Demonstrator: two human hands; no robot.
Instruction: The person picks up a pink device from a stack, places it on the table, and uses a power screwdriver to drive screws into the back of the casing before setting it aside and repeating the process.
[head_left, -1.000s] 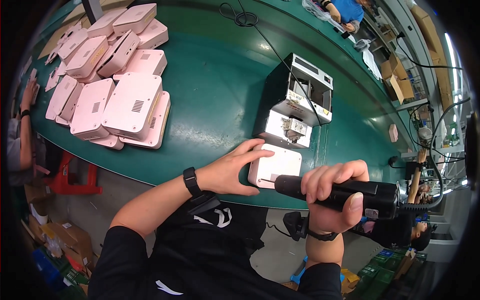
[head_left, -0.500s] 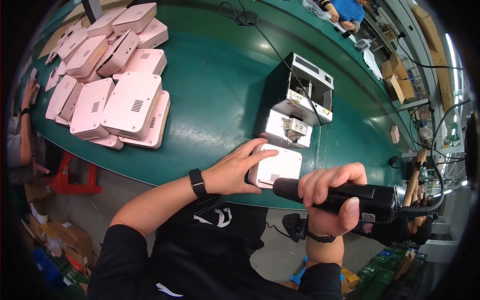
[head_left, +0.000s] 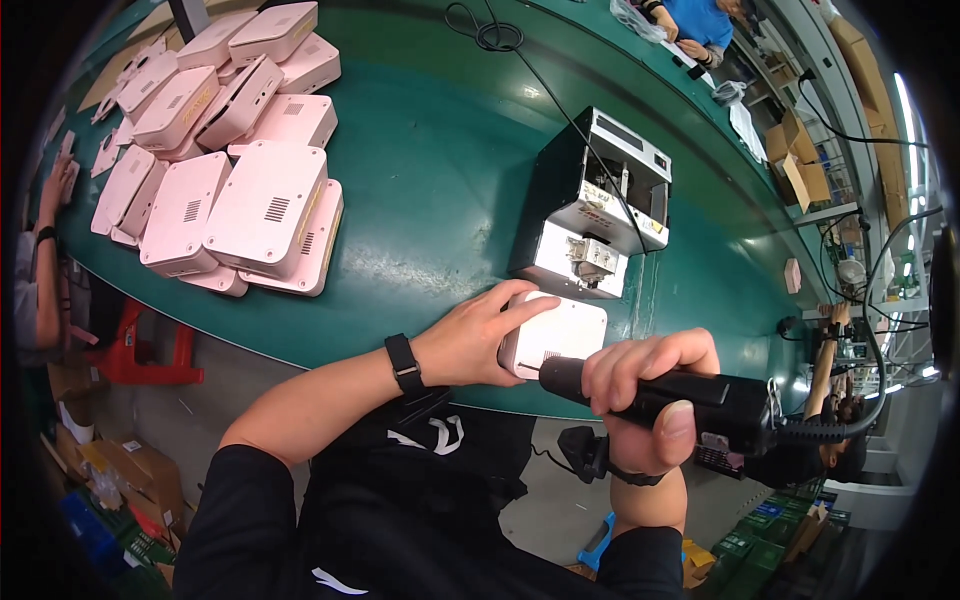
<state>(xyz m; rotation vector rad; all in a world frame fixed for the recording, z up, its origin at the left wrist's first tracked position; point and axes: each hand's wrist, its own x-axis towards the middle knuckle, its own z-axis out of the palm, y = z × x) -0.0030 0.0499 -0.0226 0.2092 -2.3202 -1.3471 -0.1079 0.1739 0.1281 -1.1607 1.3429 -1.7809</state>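
My left hand [head_left: 475, 335] grips the left end of a pale pink plastic casing [head_left: 565, 335] that lies flat on the green bench near its front edge. My right hand [head_left: 650, 400] is wrapped around a black electric screwdriver [head_left: 700, 400], held sideways with its tip at the casing's front edge. A cable runs from the tool's rear off to the right. I wear a black wristband on each wrist.
A black and white screw feeder box [head_left: 595, 205] stands just behind the casing. A pile of several pink casings [head_left: 230, 160] fills the left of the green bench [head_left: 430, 170]. Other people work at the far left [head_left: 45, 250], top [head_left: 700, 25] and right [head_left: 830, 340].
My left hand has slid further onto the casing's left end. The screwdriver has moved left, its tip closing on the casing's front edge.
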